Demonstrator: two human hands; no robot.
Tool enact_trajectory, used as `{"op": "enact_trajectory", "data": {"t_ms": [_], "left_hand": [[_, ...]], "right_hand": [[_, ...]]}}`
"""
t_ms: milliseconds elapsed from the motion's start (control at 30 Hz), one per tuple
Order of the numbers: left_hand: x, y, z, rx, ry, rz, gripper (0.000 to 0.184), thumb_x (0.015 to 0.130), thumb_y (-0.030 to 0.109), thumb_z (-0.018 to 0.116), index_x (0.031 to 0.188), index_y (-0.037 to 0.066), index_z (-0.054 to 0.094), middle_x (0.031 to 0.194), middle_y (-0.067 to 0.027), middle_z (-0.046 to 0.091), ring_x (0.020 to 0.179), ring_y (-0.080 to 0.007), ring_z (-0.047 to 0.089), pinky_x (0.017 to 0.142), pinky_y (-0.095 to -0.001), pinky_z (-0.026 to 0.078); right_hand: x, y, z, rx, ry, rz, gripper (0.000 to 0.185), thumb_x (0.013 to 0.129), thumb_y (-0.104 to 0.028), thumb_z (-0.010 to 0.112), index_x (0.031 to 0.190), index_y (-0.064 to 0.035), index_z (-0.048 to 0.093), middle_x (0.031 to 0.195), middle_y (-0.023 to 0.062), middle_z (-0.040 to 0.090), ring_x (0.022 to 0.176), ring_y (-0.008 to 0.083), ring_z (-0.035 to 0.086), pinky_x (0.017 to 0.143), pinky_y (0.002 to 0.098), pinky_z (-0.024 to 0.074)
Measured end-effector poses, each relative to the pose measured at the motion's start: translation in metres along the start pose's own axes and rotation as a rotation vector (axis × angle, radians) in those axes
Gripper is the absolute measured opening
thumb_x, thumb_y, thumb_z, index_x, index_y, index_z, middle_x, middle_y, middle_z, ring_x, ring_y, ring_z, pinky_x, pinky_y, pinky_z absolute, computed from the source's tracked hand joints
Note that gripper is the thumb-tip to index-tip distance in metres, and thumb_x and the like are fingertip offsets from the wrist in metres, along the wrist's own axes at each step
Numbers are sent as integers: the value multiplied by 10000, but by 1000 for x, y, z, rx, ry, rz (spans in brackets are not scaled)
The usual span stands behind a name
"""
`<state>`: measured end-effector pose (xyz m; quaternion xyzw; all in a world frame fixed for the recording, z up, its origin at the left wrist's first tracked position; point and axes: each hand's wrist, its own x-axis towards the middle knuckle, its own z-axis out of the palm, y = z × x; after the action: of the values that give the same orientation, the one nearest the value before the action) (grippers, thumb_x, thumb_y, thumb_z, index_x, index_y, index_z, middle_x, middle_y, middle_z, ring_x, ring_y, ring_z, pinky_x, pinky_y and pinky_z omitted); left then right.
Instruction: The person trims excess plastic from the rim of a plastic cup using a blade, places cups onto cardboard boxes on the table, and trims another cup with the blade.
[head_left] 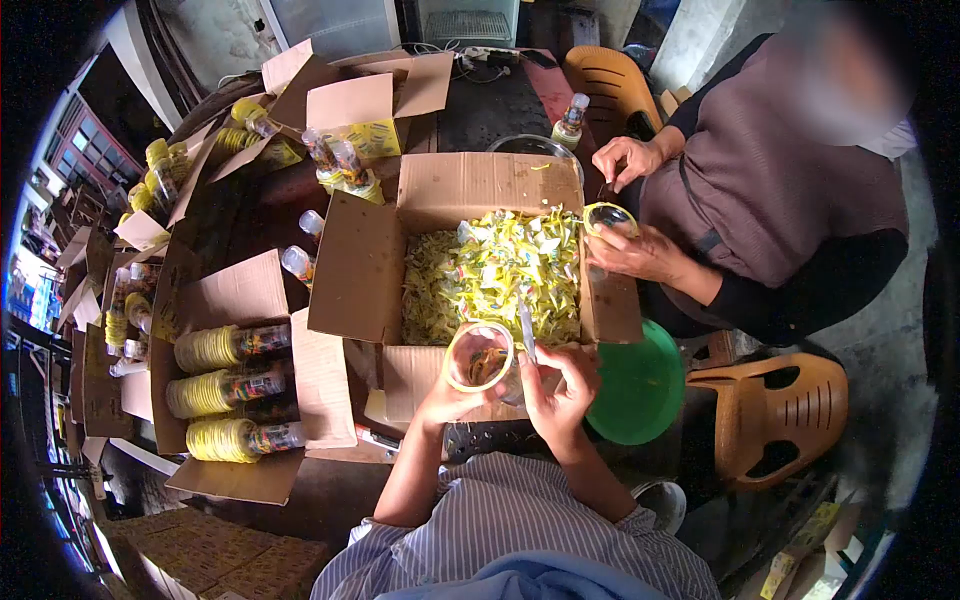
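Cup [480, 342] in left hand [446, 404], blade [527, 328] in right hand [560, 398]

We'd do best to brace the cup gently, so its plastic wall doesn't buckle, keeping our left fingertips off the blade. Left of our fingers, stacked yellow-rimmed cups [200, 393] lie in a carton [325, 385]. Our left hand curves round the single cup, fingers opened to its width. Just beyond our fingertips, yellow scraps [505, 270] heap in a box [352, 270]. Our right hand pinches the slim blade beside the rim; whether they touch, we cannot tell.
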<state>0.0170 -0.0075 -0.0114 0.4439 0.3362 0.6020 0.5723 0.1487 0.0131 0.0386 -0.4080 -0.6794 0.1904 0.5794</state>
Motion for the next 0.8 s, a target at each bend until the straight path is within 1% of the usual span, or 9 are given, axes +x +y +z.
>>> {"op": "enact_trajectory", "data": {"t_ms": [167,267,367,400,467,567,600,700,800], "left_hand": [[0,1,0,6,-24,22,617,621,37,671,1133,59,327,1081,-58,406,1056,-160,389,922,-300,314],[1,3,3,39,9,14,701,598,137,696,1178,63,309,1096,-52,406,1053,-164,393,905,-307,310],[0,5,6,-65,13,-30,684,606,116,702,1167,67,313,1085,-48,412,1047,-159,398,903,-304,312],[3,3,5,-20,-30,40,677,606,94,705,1161,68,317,1082,-43,414,1045,-155,402,901,-298,314],[2,2,4,36,-36,40,668,601,65,702,1149,67,321,1071,-47,409,1050,-158,400,905,-296,321],[0,2,1,62,-21,28,691,586,73,718,1148,60,318,1076,-55,398,1054,-165,399,910,-305,327],[0,2,1,73,-12,23,706,576,85,728,1150,58,318,1078,-54,396,1054,-165,399,909,-306,327],[1,5,-2,131,-73,53,686,532,45,717,1118,66,361,1073,-43,383,1057,-156,393,912,-299,317],[3,8,-1,123,-71,18,674,520,31,709,1103,65,372,1047,-43,391,1045,-155,399,907,-304,327]], "right_hand": [[-6,-5,-2,-42,-3,-92,160,621,-8,668,735,-52,566,602,14,564,551,140,506,621,275,333],[-8,-8,1,-47,26,-91,154,619,-11,664,726,-70,569,579,-3,555,541,130,503,603,269,321],[-12,-8,4,-36,47,-50,164,606,-5,657,728,-74,571,567,-6,551,532,121,502,606,268,315],[-10,-8,4,-51,53,-59,169,601,-2,655,728,-73,571,567,-6,553,531,120,502,604,267,316],[-10,-5,2,-80,46,-79,197,584,10,648,743,-85,583,576,-17,551,520,120,495,611,272,311],[-6,-2,-1,-86,-17,-261,239,611,76,626,835,1,589,710,77,598,572,158,562,506,240,429],[-2,-6,-3,-146,-41,-298,247,616,73,619,844,-20,602,695,66,592,577,165,559,496,250,422],[2,2,-5,-259,-56,-222,192,594,-32,639,756,-133,615,622,-25,548,561,133,498,660,301,286],[11,6,-8,-86,-100,-143,174,595,2,654,742,-78,606,629,27,556,550,161,514,603,277,335]]}}
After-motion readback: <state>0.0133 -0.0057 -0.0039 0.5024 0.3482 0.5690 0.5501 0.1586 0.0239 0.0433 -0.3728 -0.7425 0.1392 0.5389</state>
